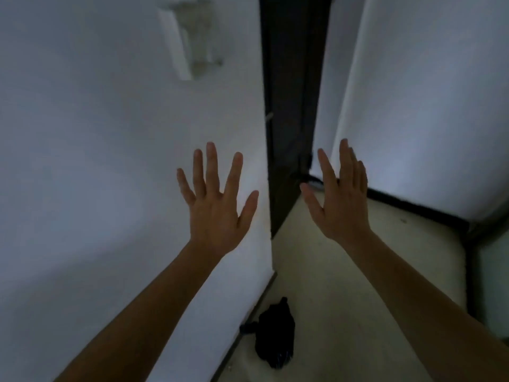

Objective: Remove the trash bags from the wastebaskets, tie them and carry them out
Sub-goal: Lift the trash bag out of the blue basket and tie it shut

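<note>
Both hands spread, empty: left hand (217,213), right hand (341,205). Tied black trash bag (275,334) on floor (344,299) at left wall (110,161) edge.

left hand (217,213), right hand (341,199) spread | apparently tied trash bag (275,333) on floor (344,285)

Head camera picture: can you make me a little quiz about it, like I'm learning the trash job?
1. True or false: the left hand holds the black trash bag.
2. Where is the bag? A: on the floor beside the wall. B: hanging on a hook. C: inside a wastebasket.
3. Fill the gap: the fingers of the right hand are ____, not curled.

Key: 1 false, both hands hold nothing. 2 A. 3 straight.
</note>
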Available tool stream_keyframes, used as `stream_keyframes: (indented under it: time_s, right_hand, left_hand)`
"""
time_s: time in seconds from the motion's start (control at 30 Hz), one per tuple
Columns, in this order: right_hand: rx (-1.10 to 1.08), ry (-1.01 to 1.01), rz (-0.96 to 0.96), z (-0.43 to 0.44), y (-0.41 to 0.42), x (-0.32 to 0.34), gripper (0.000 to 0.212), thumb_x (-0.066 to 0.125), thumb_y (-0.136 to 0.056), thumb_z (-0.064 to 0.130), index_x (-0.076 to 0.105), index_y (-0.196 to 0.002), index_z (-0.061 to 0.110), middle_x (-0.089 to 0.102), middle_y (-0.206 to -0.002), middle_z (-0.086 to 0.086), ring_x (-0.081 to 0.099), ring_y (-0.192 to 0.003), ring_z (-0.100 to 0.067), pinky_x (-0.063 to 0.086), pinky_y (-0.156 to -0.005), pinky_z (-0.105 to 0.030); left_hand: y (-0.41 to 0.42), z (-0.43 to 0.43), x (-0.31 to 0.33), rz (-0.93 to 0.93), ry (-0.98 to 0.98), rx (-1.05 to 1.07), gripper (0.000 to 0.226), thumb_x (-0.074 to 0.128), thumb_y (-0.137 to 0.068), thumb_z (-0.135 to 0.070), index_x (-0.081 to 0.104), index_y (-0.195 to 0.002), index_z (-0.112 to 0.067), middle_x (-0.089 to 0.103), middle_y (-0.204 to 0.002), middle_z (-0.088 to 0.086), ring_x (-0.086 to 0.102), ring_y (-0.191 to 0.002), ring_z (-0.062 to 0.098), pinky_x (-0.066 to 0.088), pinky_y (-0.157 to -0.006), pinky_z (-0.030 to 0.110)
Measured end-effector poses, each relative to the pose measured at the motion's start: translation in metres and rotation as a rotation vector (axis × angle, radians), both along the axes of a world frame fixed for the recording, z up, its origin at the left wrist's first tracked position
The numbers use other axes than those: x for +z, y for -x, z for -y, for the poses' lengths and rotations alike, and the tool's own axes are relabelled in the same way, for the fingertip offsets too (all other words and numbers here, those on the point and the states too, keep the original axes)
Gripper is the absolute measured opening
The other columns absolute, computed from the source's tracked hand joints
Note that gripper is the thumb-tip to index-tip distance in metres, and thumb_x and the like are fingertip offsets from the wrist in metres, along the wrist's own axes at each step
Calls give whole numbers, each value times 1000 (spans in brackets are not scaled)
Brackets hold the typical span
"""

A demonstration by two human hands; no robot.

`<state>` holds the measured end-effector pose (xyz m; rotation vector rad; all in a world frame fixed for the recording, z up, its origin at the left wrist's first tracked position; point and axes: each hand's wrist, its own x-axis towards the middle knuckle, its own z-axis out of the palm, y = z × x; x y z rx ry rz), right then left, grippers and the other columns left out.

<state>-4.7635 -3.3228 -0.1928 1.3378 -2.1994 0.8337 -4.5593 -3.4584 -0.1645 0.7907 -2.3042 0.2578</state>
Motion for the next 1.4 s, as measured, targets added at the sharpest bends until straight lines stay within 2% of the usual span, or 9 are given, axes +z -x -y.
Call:
stream_keyframes:
  time_s: [0.17,0.3,0.5,0.7,0.8,0.93,1.03,1.2,1.4]
  right_hand:
    - [280,22,-73,16,-66,13,70,42,-101,53,24,-158,17,5,-166,-22,5,-154,-39,11,-122,-57]
    - [580,-49,-94,22,-144,5,72,40,-100,56,24,-158,18,1,-167,-20,4,-154,-40,10,-123,-57]
    - [1001,-2,-151,1,-332,44,77,44,-99,57,19,-159,16,-1,-166,-22,4,-153,-40,8,-123,-55]
    - [1338,67,-208,-89,-531,73,86,47,-95,59,14,-160,13,-2,-165,-24,1,-153,-41,9,-122,-58]
    - [1529,145,-267,-164,-653,84,86,48,-95,59,16,-160,13,0,-165,-24,2,-153,-40,9,-122,-58]
    - [1693,126,-233,-265,-794,89,87,44,-96,63,8,-160,17,-7,-166,-21,-3,-154,-38,5,-123,-56]
    - [1852,132,-235,-339,-876,83,85,47,-96,60,11,-160,16,-4,-166,-21,-2,-154,-37,7,-123,-57]
    - [2017,104,-274,-422,-977,51,83,46,-96,59,14,-160,17,-2,-166,-21,2,-154,-37,11,-122,-59]
    - [2142,106,-265,-474,-1121,38,81,40,-96,61,16,-160,17,0,-166,-21,3,-154,-37,10,-122,-58]
  left_hand:
    - [-100,-50,15,88,18,392,71,27,-101,-60,14,-159,-22,-1,-165,21,-2,-152,42,4,-114,71]
    - [-204,-108,11,206,16,667,77,28,-98,-67,13,-159,-23,-1,-165,22,-1,-151,43,5,-113,73]
    - [-409,-248,62,233,41,1149,83,29,-94,-70,8,-159,-24,-4,-165,21,-4,-151,44,1,-112,74]
    - [-562,-429,84,211,25,1446,84,28,-94,-70,4,-159,-23,-9,-165,19,-8,-152,41,0,-114,71]
    - [-638,-538,79,193,27,1629,84,30,-93,-70,7,-159,-23,-6,-166,19,-6,-152,41,1,-116,69]
    - [-724,-665,71,174,-31,1818,85,29,-92,-71,8,-159,-24,-7,-166,18,-7,-152,39,0,-117,67]
    - [-782,-750,70,160,-72,1935,83,31,-93,-69,16,-159,-21,-1,-166,18,-4,-152,39,5,-117,67]
    - [-857,-841,60,131,-126,2070,79,32,-93,-66,25,-157,-19,8,-165,19,5,-152,39,12,-117,66]
    - [-944,-901,34,126,-218,2241,81,23,-94,-70,13,-159,-24,-4,-166,16,-6,-153,35,11,-117,66]
